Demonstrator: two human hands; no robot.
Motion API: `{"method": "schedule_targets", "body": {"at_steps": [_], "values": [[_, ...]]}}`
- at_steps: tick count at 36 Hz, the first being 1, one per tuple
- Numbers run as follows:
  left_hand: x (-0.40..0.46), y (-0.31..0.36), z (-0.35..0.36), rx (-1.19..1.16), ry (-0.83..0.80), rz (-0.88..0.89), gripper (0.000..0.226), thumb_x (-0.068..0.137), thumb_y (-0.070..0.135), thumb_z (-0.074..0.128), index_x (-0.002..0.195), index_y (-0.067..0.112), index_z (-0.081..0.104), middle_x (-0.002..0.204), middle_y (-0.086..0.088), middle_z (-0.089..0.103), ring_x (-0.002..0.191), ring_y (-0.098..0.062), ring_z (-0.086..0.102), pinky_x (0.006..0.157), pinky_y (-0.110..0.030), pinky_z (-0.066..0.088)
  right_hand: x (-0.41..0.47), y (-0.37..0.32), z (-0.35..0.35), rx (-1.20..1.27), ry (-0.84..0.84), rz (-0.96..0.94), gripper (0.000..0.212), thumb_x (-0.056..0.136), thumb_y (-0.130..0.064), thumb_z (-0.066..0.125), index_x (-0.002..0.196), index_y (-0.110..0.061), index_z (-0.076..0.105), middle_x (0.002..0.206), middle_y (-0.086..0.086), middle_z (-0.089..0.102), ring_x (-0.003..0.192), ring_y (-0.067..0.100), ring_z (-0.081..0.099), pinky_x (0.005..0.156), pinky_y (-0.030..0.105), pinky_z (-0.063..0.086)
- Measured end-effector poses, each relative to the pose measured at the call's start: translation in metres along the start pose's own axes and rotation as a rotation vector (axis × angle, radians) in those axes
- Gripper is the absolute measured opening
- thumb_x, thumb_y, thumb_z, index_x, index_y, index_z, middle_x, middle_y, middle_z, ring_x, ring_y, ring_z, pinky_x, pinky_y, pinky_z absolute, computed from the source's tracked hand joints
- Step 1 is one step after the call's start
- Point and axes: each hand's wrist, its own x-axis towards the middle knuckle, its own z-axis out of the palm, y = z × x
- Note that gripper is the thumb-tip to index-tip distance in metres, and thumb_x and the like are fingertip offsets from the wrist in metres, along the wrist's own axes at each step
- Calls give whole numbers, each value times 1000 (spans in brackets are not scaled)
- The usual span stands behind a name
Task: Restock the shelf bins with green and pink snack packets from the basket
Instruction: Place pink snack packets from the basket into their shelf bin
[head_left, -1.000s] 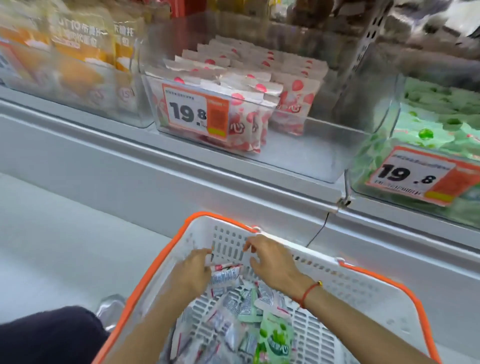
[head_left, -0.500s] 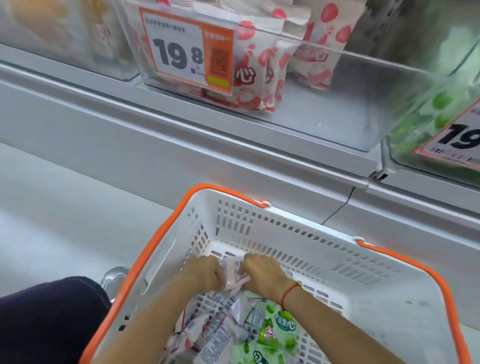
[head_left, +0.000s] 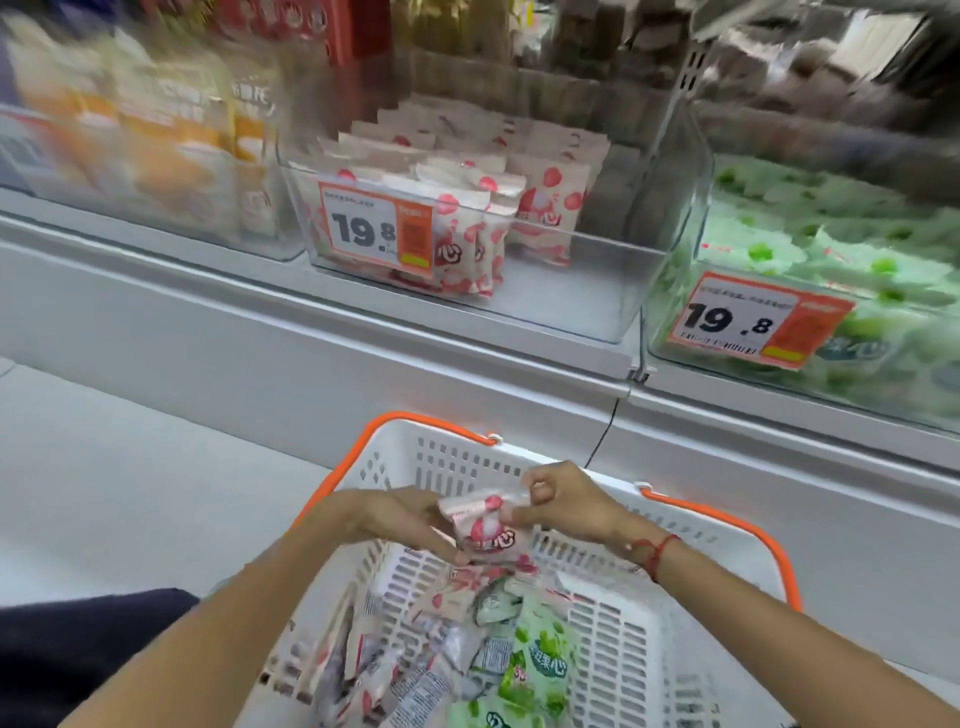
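Both of our grips meet on one pink packet above the basket: our left hand holds its lower left side with fingers curled under it, and our right hand pinches its upper right edge between thumb and fingers. A red string circles our right wrist. Below the held packet, more packets lie loose in the white, orange-rimmed basket, pink ones toward the left and green ones toward the right. Our dark trouser leg shows at the lower left. Beyond the basket runs a pale grey shelf ledge. On it stands a clear pink bin, with pink packets upright in its left part and a 19.8 price tag on its front. Just right of it sits the green bin, filled with green packets and bearing its own 19.8 tag. Left of the pink bin, orange packs are blurred.
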Motion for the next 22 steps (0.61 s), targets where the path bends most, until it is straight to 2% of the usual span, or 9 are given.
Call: {"method": "schedule_targets", "body": {"at_steps": [2, 4, 7, 9, 12, 15, 18, 20, 22], "values": [[-11, 9, -15, -87, 111, 71, 61, 76, 43, 77, 126, 17, 53, 122, 11, 64, 117, -8, 58, 103, -28, 43, -11, -24, -21, 88, 63, -31, 21, 77, -16, 78, 80, -9, 59, 51, -8, 54, 49, 6, 49, 49, 18, 37], [-22, 21, -27, -146, 203, 146, 68, 70, 51, 78, 127, 21, 54, 118, 8, 67, 110, -5, 62, 98, -28, 47, -22, -50, -39, 156, 113, -74, 20, 78, -14, 77, 87, -11, 59, 59, -2, 61, 51, 4, 53, 47, 14, 37], [-43, 53, -43, -193, 296, 268, 50, 73, 50, 76, 114, 27, 61, 111, 10, 69, 105, -3, 64, 97, -27, 47, -35, -87, -61, 214, 220, -167, 23, 79, -8, 74, 97, -3, 61, 59, -6, 67, 52, 0, 58, 48, 12, 40], [-58, 75, -56, -170, 323, 353, 39, 81, 43, 73, 115, 26, 63, 106, 9, 72, 101, -5, 66, 96, -27, 48, -44, -112, -71, 221, 277, -230, 19, 81, -8, 72, 94, -1, 59, 60, -5, 68, 56, 4, 62, 49, 14, 42], [-81, 102, -72, -155, 431, 447, 21, 87, 32, 65, 108, 28, 63, 98, 9, 74, 88, -2, 66, 85, -20, 49, -59, -145, -80, 241, 370, -307, 13, 85, -11, 69, 85, -15, 56, 60, -7, 69, 57, 3, 62, 48, 12, 44], [-95, 121, -80, -187, 593, 613, 18, 85, 33, 66, 101, 24, 67, 91, 7, 74, 84, -2, 66, 77, -14, 51, -62, -166, -85, 193, 439, -355, 21, 83, -23, 72, 97, -27, 57, 86, -8, 73, 68, 0, 65, 53, 11, 44], [-98, 136, -85, -215, 704, 742, 18, 88, 29, 65, 103, 19, 61, 86, -4, 72, 80, -10, 68, 75, -20, 53, -55, -183, -90, 178, 481, -409, 34, 81, -14, 74, 102, -33, 54, 93, -13, 69, 76, -2, 64, 56, 9, 43], [-98, 145, -90, -162, 782, 767, 20, 91, 32, 60, 107, 21, 56, 93, -7, 69, 83, -10, 65, 74, -21, 53, -46, -193, -98, 187, 546, -435, 37, 80, -6, 73, 100, -30, 54, 90, -9, 69, 78, 7, 65, 59, 14, 47], [-95, 150, -101, 43, 989, 773, 24, 92, 47, 53, 112, 32, 53, 107, 10, 61, 99, -6, 57, 85, -25, 48, -36, -201, -111, 176, 640, -450, 35, 78, -3, 72, 102, -24, 56, 93, -1, 70, 86, 16, 66, 73, 32, 55]]}}
